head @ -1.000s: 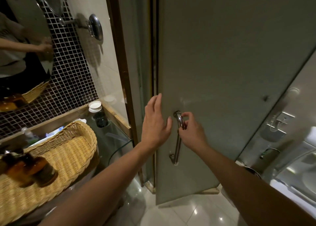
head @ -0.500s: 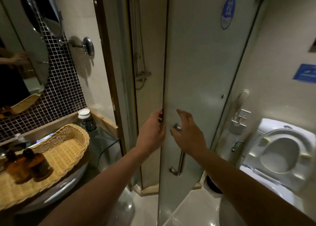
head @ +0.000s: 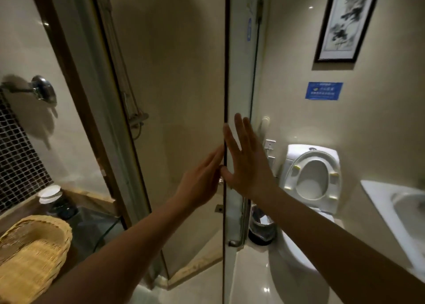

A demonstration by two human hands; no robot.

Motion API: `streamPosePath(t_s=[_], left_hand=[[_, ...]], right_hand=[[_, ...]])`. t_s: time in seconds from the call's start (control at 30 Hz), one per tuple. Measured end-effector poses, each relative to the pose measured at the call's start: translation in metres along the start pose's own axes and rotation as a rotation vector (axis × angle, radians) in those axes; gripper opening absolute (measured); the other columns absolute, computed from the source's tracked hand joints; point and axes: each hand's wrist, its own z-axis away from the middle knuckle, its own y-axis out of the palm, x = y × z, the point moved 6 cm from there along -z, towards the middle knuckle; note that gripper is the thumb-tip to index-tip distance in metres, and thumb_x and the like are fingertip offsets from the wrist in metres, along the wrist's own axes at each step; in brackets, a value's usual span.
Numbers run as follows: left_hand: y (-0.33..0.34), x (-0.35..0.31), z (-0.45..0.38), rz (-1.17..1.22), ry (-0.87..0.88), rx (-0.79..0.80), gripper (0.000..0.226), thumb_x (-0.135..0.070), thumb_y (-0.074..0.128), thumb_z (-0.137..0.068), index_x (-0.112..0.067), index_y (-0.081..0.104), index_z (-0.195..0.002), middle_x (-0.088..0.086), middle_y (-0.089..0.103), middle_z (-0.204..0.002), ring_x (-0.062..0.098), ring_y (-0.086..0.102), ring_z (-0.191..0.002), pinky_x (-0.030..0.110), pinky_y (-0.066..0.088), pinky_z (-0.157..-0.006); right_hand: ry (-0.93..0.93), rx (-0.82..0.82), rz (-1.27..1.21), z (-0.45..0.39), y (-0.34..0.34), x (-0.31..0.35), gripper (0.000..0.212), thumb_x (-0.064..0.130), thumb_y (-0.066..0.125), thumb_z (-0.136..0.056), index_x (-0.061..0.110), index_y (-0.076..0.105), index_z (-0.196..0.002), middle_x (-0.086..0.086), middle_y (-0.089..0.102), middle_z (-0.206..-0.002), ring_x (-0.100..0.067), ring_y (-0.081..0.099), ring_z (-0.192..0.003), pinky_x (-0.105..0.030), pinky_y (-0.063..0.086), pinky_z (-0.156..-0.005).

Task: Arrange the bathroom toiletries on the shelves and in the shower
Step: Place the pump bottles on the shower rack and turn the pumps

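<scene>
Shower door (head: 238, 50) standing edge-on at mid-frame, swung out toward the camera, its dark front edge running top to bottom. Left hand (head: 202, 184) reaching up on the shower side of that edge, fingers straight and laid against the glass near the small knob. Right hand (head: 246, 163) pressing flat on the outer face, fingers spread and pointing up, holding nothing. Door handle (head: 240, 225) hanging below the right wrist, a metal bar on the outer face. Shower stall (head: 174, 85) lying open to the left of the edge, with a wide gap between the door and the brown frame (head: 76, 101); shower pipe and valve (head: 136, 119) showing on its back wall. Stone threshold (head: 195, 267) crossing the floor at the stall's foot.

Wicker basket (head: 36, 253) sitting at the lower left, only its bare woven inside showing. Dark jar (head: 59, 202) with a white lid standing just behind it on the counter by the glass shelf corner. Waste bin (head: 262, 228) standing between door and toilet (head: 310, 177), a liner showing inside; toilet seat raised. Sink (head: 400, 214) cutting in at the right edge. Framed picture (head: 345, 21) and blue sign (head: 323, 91) hanging on the wall above.
</scene>
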Motion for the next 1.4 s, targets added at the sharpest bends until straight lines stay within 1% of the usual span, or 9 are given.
streamPosePath(t_s=[0.13, 0.23, 0.33, 0.4, 0.47, 0.6, 0.77, 1.17, 1.4], left_hand=[[0.023, -0.015, -0.014, 0.077, 0.129, 0.031, 0.057, -0.035, 0.039, -0.101, -0.025, 0.025, -0.155, 0.002, 0.034, -0.157, 0.024, 0.056, -0.122, 0.038, 0.056, -0.089], [0.039, -0.027, -0.028, 0.044, 0.180, 0.046, 0.061, -0.042, 0.038, -0.099, -0.024, 0.021, -0.155, 0.001, 0.030, -0.159, 0.025, 0.053, -0.128, 0.039, 0.055, -0.091], [0.052, -0.050, -0.046, 0.067, 0.249, 0.025, 0.067, -0.045, 0.042, -0.100, -0.029, 0.011, -0.157, -0.004, 0.019, -0.163, 0.021, 0.047, -0.133, 0.036, 0.054, -0.089], [0.064, -0.067, -0.058, 0.092, 0.281, 0.052, 0.074, -0.046, 0.046, -0.099, -0.030, 0.002, -0.157, -0.005, 0.008, -0.165, 0.023, 0.054, -0.125, 0.037, 0.056, -0.081], [0.078, -0.083, -0.069, 0.089, 0.312, 0.066, 0.080, -0.044, 0.053, -0.097, -0.023, 0.006, -0.158, -0.002, 0.005, -0.166, 0.025, 0.058, -0.113, 0.034, 0.053, -0.077], [0.113, -0.114, -0.089, 0.056, 0.311, 0.115, 0.087, -0.051, 0.056, -0.093, -0.018, 0.007, -0.158, 0.007, 0.001, -0.166, 0.027, 0.034, -0.142, 0.044, 0.044, -0.103], [0.157, -0.147, -0.123, 0.007, 0.316, 0.172, 0.096, -0.052, 0.060, -0.090, -0.025, -0.003, -0.157, 0.008, -0.011, -0.165, 0.029, 0.012, -0.151, 0.051, 0.036, -0.111], [0.241, -0.199, -0.201, -0.083, 0.287, 0.218, 0.093, -0.049, 0.058, -0.093, -0.032, -0.010, -0.155, 0.008, -0.015, -0.164, 0.032, 0.012, -0.150, 0.049, 0.035, -0.112], [0.267, -0.206, -0.223, -0.098, 0.239, 0.350, 0.091, -0.044, 0.057, -0.095, -0.033, -0.010, -0.155, 0.008, -0.011, -0.165, 0.033, 0.007, -0.150, 0.052, 0.029, -0.115]], right_hand=[[-0.060, 0.029, 0.292, 0.005, -0.013, -0.003, 0.097, 0.028, 0.068, -0.076, 0.013, 0.017, -0.157, -0.012, -0.002, -0.165, -0.036, -0.006, -0.150, -0.063, 0.016, -0.115], [-0.023, 0.067, 0.464, 0.016, -0.025, -0.018, 0.087, 0.033, 0.065, -0.075, 0.007, 0.032, -0.151, -0.011, -0.001, -0.165, -0.039, -0.006, -0.149, -0.066, 0.012, -0.114], [0.034, 0.086, 0.556, 0.030, -0.042, -0.040, 0.085, 0.038, 0.063, -0.075, 0.008, 0.035, -0.149, -0.012, 0.000, -0.165, -0.040, -0.005, -0.149, -0.067, 0.009, -0.114], [0.078, 0.090, 0.610, 0.040, -0.054, -0.057, 0.081, 0.033, 0.067, -0.078, 0.009, 0.037, -0.149, -0.010, 0.000, -0.165, -0.040, -0.005, -0.149, -0.066, 0.009, -0.114], [0.123, 0.103, 0.663, 0.048, -0.066, -0.075, 0.080, 0.034, 0.070, -0.078, 0.009, 0.039, -0.148, -0.008, -0.001, -0.166, -0.039, -0.005, -0.149, -0.065, 0.008, -0.115], [0.212, 0.148, 0.760, 0.064, -0.085, -0.116, 0.088, 0.042, 0.073, -0.078, 0.012, 0.035, -0.151, -0.008, -0.005, -0.165, -0.039, -0.008, -0.149, -0.064, 0.008, -0.115], [0.278, 0.178, 0.835, 0.079, -0.104, -0.173, 0.098, 0.048, 0.080, -0.071, 0.017, 0.034, -0.152, -0.009, -0.006, -0.165, -0.039, -0.008, -0.149, -0.066, 0.009, -0.114], [0.306, 0.212, 0.928, 0.103, -0.123, -0.307, 0.106, 0.049, 0.084, -0.067, 0.020, 0.030, -0.154, -0.012, -0.006, -0.165, -0.041, -0.006, -0.149, -0.065, 0.005, -0.115], [0.377, 0.313, 0.957, 0.110, -0.120, -0.354, 0.104, 0.039, 0.083, -0.071, 0.019, 0.025, -0.156, -0.014, -0.010, -0.164, -0.042, -0.010, -0.148, -0.064, 0.005, -0.115]])
